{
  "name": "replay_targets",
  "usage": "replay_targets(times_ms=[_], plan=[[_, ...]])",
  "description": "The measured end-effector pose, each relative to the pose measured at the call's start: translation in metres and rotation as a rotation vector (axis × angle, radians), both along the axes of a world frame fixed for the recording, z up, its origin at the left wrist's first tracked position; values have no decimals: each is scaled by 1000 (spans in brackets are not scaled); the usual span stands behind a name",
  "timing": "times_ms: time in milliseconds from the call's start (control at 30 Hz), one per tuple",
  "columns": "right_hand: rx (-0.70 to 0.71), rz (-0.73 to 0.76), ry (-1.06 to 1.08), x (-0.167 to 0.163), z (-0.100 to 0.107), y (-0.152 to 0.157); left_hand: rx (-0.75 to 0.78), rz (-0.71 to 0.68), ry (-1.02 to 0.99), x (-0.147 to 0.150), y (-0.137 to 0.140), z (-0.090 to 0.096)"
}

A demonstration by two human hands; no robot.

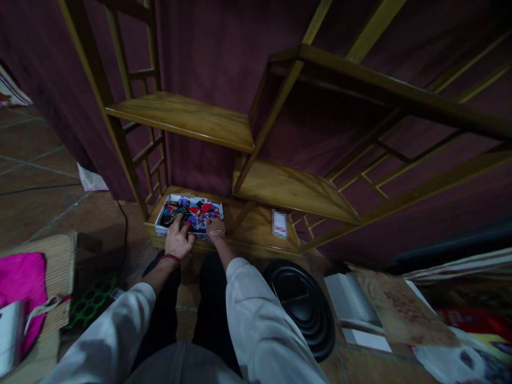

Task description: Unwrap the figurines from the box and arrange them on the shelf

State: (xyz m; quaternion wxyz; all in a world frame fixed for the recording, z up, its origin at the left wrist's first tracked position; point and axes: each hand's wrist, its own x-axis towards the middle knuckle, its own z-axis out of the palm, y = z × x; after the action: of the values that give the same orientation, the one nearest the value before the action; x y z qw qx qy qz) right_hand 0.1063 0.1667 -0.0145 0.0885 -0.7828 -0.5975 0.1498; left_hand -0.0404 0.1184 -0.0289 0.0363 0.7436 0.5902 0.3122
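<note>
Box: a shallow white box (161, 222) filled with small red, blue and dark pieces is seen on the bottom board of a wooden shelf unit (256, 234), at its left end, close against the left upright.
Left hand: the left hand (178, 238) is laid palm down over the box's near edge, fingers spread and reaching in among the pieces; whether anything is gripped cannot be told. A red bead bracelet (169, 258) is worn at the wrist.
Right hand: the right hand (215, 226) is set at the box's near right corner, fingers curled onto the rim; how firmly it is closed cannot be told. A thin bangle (216, 233) is worn.
Card: a small white card (279, 223) lies on the same board, well apart to the right.
Floor: a black round tray (304, 304) is seen on the tiled floor, beside a white book (352, 304).
Left side: a pink cloth (22, 282) rests on a woven mat (60, 266).
</note>
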Motion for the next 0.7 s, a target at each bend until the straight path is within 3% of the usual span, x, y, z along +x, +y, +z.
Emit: replay_targets(times_ms=[467, 700], plan=[[94, -132, 54, -12, 33, -15, 90, -151, -50, 9, -10, 3], [172, -164, 151, -14, 39, -26, 45, -216, -149, 22, -23, 1]])
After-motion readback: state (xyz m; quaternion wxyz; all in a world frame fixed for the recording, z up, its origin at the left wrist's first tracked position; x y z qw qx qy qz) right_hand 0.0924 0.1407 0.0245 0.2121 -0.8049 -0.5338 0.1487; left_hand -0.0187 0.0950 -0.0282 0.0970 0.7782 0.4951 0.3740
